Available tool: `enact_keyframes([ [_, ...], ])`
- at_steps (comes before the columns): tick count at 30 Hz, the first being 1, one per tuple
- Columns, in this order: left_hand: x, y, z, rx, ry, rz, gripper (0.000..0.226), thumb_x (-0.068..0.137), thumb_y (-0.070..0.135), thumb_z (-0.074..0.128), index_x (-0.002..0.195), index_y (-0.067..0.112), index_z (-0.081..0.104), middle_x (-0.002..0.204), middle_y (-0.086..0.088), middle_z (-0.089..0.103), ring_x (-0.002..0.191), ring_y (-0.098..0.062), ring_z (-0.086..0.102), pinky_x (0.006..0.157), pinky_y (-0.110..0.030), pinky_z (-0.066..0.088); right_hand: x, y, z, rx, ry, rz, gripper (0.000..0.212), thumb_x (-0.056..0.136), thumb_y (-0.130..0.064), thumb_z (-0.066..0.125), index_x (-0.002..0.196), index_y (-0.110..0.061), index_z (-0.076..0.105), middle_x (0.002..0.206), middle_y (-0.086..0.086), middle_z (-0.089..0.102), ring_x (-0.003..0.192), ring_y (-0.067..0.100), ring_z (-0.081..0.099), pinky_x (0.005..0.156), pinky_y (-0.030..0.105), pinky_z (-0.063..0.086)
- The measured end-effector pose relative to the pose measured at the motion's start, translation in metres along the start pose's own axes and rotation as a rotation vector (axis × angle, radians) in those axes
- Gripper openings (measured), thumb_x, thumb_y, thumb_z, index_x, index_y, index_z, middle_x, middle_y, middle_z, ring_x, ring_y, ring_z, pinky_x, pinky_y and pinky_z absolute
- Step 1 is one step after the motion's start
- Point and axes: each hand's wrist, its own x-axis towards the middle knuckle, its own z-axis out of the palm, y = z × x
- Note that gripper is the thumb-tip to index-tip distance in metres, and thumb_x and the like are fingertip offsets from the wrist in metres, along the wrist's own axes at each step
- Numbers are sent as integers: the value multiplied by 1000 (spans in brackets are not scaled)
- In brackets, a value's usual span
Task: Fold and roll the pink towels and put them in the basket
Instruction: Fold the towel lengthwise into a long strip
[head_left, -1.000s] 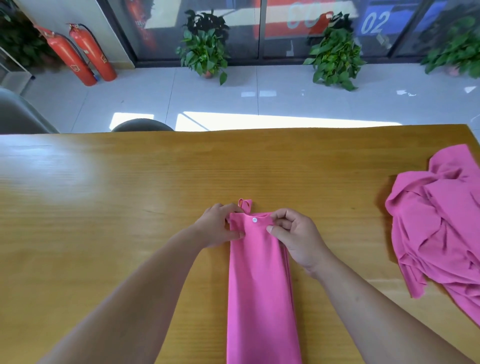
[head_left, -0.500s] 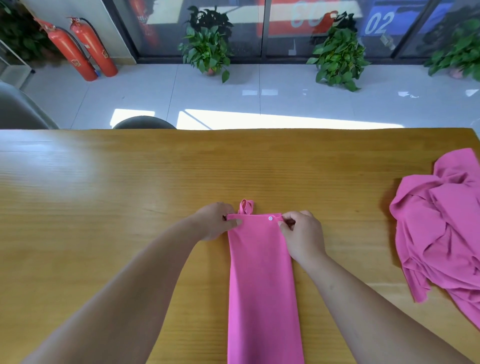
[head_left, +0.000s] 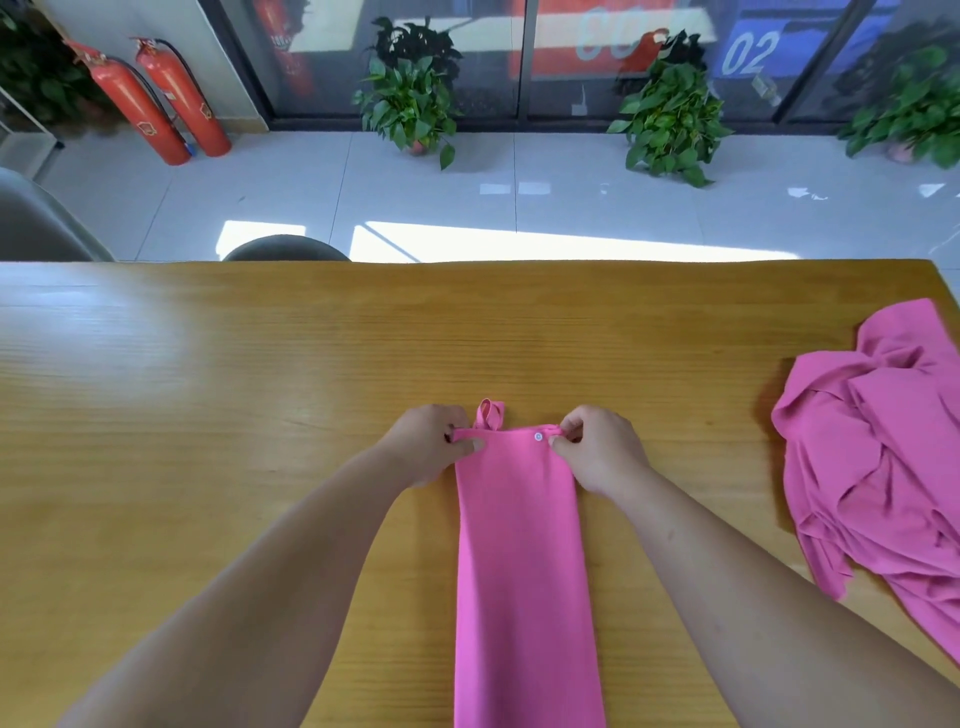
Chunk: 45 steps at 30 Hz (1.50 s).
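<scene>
Wooden table (head_left: 208, 415) fills the lower two thirds of the frame, with grey floor tiles and glass panels beyond its far edge. You have a pink towel (head_left: 524, 571) folded into a long narrow strip at lower centre. It lies flat on the wood and runs from the bottom edge of the frame up to your hands.

Your left hand (head_left: 428, 447) pinches the strip's upper left corner between thumb and forefinger. Your right hand (head_left: 597, 449) pinches the upper right corner the same way. The remaining fingers of both hands are curled under, and their contact with the cloth cannot be judged.

A small fabric loop (head_left: 491, 414) projects from the top edge between your hands. A white dot (head_left: 538, 437), possibly a snap fastener, sits just below that edge beside your right thumb.

A crumpled heap of pink towels (head_left: 883, 457) lies at the right of the frame, well apart from the strip.

Two red fire extinguishers (head_left: 156, 98) stand at upper left. Potted plants (head_left: 410, 98) line the glass.
</scene>
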Motion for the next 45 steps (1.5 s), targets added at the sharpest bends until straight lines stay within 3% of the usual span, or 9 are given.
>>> enact_keyframes([
  [3, -14, 5, -15, -246, -1, -14, 34, 91, 39, 83, 79, 15, 63, 65, 0, 59, 58, -15, 48, 53, -28, 37, -16, 3, -23, 303, -48, -30, 11, 92, -28, 80, 95, -29, 69, 87, -7, 78, 87, 19, 75, 81, 38, 59],
  [8, -45, 23, -30, -811, -121, 57, 24, 91, 18, 84, 90, 7, 63, 78, -5, 68, 72, -12, 65, 65, -21, 53, -55, 3, -56, 870, -124, -118, 23, 94, -11, 79, 115, -16, 71, 96, 11, 81, 88, 24, 76, 88, 39, 61],
  [13, -38, 29, -10, -724, 49, 57, 33, 88, 24, 88, 113, 20, 67, 78, -8, 65, 74, -14, 64, 68, -28, 55, -52, 10, -40, 826, 15, -62, 16, 93, -11, 81, 105, -20, 74, 80, 5, 74, 75, 15, 66, 77, 37, 53],
  [17, -29, 28, -3, -488, 134, 150, 24, 89, 31, 87, 108, 33, 72, 72, -2, 67, 62, -10, 57, 62, -29, 46, -46, 19, -31, 773, 57, -70, 13, 93, -16, 82, 99, -25, 74, 82, -1, 74, 77, 14, 66, 78, 39, 52],
  [23, -19, 34, 9, -560, 266, 110, 26, 91, 30, 83, 112, 35, 70, 81, -4, 72, 72, -15, 67, 72, -32, 54, -41, 16, -24, 821, 173, -27, 14, 96, -16, 78, 101, -28, 72, 88, 3, 77, 76, 14, 69, 74, 37, 52],
  [29, -16, 19, 42, -604, 399, -120, 37, 92, 42, 79, 126, 37, 64, 88, 10, 78, 86, -11, 72, 88, -45, 61, -30, 18, -5, 763, 197, -16, 18, 96, -18, 77, 102, -34, 72, 86, -2, 76, 72, 12, 66, 69, 34, 51],
  [36, -19, 22, 40, -390, 461, -89, 39, 98, 23, 72, 134, 34, 63, 92, 14, 70, 86, -2, 67, 84, -30, 57, -14, 23, 19, 511, 280, -10, 19, 93, -21, 80, 97, -37, 71, 80, -11, 73, 73, 13, 70, 73, 35, 56],
  [42, -33, -3, 58, 26, 613, 47, 44, 105, 20, 55, 149, 21, 52, 147, -1, 47, 132, -26, 51, 110, -45, 47, -29, 3, 30, 43, 521, -145, 36, 101, -23, 66, 137, -21, 64, 145, 5, 49, 129, 31, 52, 112, 43, 44],
  [45, -57, -44, 66, 314, 561, 103, 57, 107, 37, 56, 159, 22, 41, 171, -5, 27, 157, -28, 28, 126, -48, 31, -71, -16, 55, -228, 379, -306, 57, 108, -43, 51, 160, -22, 43, 173, 10, 20, 156, 38, 25, 127, 52, 26],
])
